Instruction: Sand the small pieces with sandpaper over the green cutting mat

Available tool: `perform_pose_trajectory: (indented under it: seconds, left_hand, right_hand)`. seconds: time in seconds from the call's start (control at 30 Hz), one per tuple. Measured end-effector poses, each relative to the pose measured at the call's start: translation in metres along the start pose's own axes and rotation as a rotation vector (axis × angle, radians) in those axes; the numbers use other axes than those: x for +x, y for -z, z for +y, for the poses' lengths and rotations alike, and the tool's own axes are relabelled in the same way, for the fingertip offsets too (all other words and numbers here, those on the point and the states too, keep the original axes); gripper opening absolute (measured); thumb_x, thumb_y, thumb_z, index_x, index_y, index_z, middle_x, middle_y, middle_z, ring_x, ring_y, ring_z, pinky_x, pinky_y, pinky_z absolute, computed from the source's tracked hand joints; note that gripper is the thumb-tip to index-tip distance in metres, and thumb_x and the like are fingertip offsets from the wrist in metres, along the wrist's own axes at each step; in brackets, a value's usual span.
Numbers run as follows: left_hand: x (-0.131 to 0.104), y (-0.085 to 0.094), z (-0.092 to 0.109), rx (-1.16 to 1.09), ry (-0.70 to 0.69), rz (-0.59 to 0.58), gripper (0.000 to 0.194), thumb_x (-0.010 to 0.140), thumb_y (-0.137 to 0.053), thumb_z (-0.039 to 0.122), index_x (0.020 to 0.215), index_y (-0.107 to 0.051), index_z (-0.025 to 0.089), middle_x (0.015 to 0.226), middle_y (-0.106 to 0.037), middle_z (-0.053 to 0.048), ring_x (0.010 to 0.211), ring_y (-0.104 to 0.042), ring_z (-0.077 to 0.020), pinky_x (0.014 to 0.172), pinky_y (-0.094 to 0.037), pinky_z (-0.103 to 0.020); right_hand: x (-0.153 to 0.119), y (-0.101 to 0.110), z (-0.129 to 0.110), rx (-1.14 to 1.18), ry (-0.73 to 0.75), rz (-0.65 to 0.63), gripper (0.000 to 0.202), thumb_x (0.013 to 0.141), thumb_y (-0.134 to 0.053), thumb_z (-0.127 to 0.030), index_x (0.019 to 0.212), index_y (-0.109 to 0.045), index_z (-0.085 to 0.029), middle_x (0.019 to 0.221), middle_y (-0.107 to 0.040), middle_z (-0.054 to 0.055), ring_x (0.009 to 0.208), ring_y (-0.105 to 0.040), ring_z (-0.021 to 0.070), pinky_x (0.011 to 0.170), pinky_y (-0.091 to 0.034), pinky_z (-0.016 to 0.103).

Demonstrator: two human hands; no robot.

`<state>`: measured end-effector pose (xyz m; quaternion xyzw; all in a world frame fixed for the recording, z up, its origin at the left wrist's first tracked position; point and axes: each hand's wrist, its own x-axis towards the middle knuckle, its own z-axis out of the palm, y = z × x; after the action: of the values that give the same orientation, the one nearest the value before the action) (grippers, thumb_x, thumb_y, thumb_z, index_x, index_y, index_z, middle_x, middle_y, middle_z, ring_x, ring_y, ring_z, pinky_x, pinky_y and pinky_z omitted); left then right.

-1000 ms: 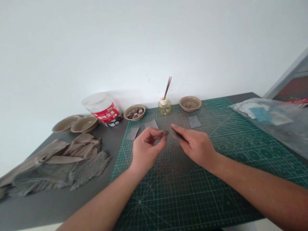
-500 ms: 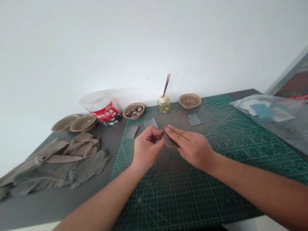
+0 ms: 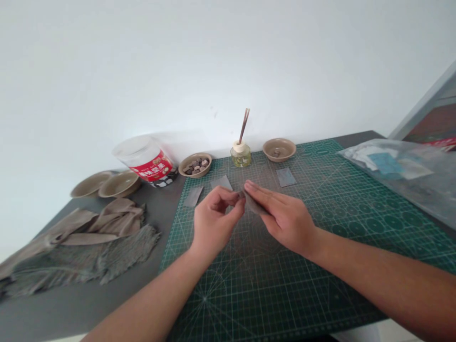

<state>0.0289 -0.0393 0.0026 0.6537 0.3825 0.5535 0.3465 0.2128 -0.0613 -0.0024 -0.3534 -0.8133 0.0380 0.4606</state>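
Note:
Above the green cutting mat (image 3: 242,285), my left hand (image 3: 215,218) pinches a small dark piece (image 3: 241,194) between thumb and forefinger. My right hand (image 3: 285,216) grips a grey-brown sheet (image 3: 254,205), its fingers stretched along the back. The sheet's left edge meets the small piece. Behind my hands, two grey sheets (image 3: 194,195) (image 3: 221,183) lie on the mat at the left, and another grey sheet (image 3: 286,177) at the right. A tan bowl (image 3: 195,174) holds several small brown and pinkish blocks. Another tan bowl (image 3: 280,159) has a few small pieces in it.
A reed diffuser (image 3: 241,155) stands between the bowls. Left are a plastic tub (image 3: 151,167), two stacked-looking tan bowls (image 3: 119,194) (image 3: 89,194) and crumpled cloths (image 3: 89,256). A clear plastic bag (image 3: 420,185) lies on the right. A white wall (image 3: 228,61) rises behind.
The sheet in my right hand has tilted and now shows a narrower face. The small dark piece between my left fingertips has come into view. The whole view has shifted slightly.

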Motion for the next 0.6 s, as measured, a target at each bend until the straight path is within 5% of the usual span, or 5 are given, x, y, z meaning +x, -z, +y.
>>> perform_pose_trajectory:
  seconds: [0.1, 0.6]
  left_hand:
    - [-0.0001, 0.0, -0.0021, 0.021, 0.041, -0.029, 0.017, 0.078, -0.076, 0.015, 0.07, -0.06, 0.017, 0.068, -0.058, 0.002, 0.064, -0.052, -0.01, 0.059, -0.043, -0.022]
    - [-0.0016, -0.0024, -0.0027, 0.074, -0.013, 0.0, 0.016, 0.08, -0.075, 0.022, 0.073, -0.062, 0.018, 0.072, -0.06, 0.0, 0.067, -0.057, -0.0119, 0.062, -0.047, -0.024]
  right_hand:
    - [-0.0006, 0.0005, -0.0015, -0.044, 0.109, -0.08, 0.047, 0.095, -0.044, -0.007, 0.142, -0.052, -0.01, 0.144, -0.056, 0.014, 0.137, -0.051, 0.0196, 0.114, -0.045, 0.036]
    - [-0.0088, -0.0084, -0.0003, -0.033, -0.036, -0.037, 0.053, 0.097, -0.049, -0.012, 0.149, -0.046, -0.018, 0.138, -0.063, 0.01, 0.117, -0.067, 0.0211, 0.101, -0.057, 0.033]
